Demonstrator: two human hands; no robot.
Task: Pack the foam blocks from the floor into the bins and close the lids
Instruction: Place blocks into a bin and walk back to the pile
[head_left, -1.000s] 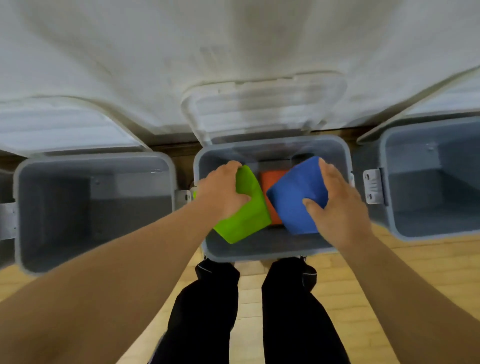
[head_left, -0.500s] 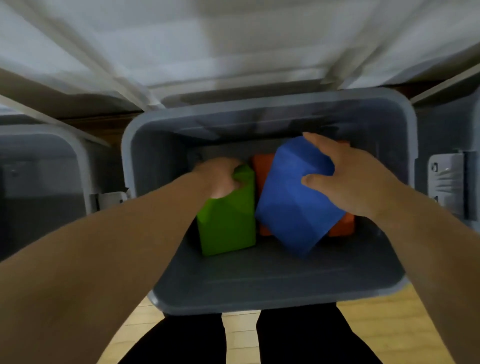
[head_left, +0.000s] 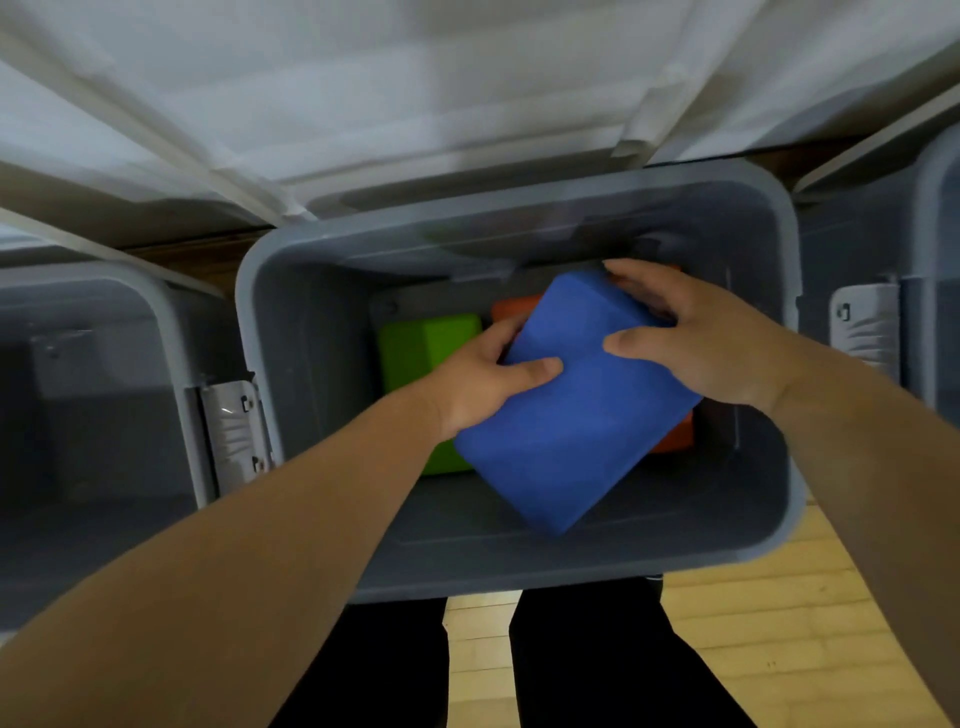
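Blue block (head_left: 571, 415) (tilted) sits inside the middle bin (head_left: 519, 566), gripped by both hands: left (head_left: 483, 379), right (head_left: 696, 338); green block (head_left: 421, 348) lies left, orange (head_left: 511, 309) underneath.

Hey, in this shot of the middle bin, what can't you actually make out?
Head view only:
1. Orange block: mostly hidden under the blue block and the right hand; whether it is one block or two, I cannot tell.
2. Green block: partly covered by the left hand and wrist.
3. Left bin and right bin: cut off by the frame edges, so their insides are only partly seen.
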